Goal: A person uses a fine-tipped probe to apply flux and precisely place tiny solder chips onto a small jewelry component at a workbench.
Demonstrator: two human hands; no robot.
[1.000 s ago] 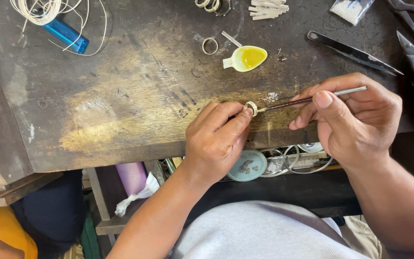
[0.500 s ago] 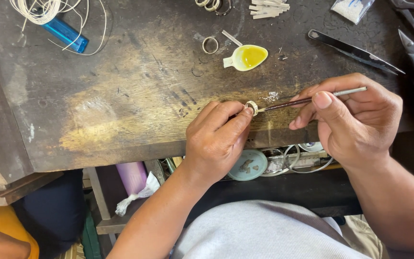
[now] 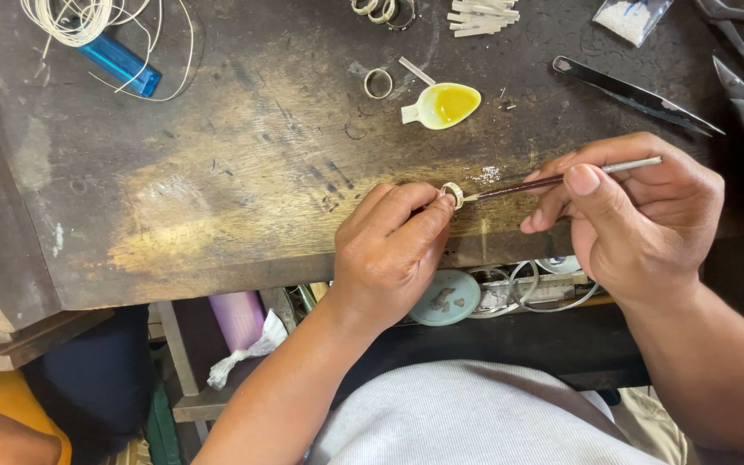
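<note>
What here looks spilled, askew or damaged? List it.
Nothing spilled. The yellow liquid stays inside the spoon. The bench is scratched and stained, worn pale near its front edge. White specks lie scattered by the ring that the left hand pinches while the right hand holds a thin tool to it.

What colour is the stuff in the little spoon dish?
Yellow liquid in the spoon dish, seen in the head view.

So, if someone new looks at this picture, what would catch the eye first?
Probably the two hands at the front edge of the worn wooden bench: the left hand pinches a small ring, while the right hand holds a thin brush to it. Next, the spoon-shaped dish of yellow liquid behind them, and the blue lighter under coiled wire far left.
</note>
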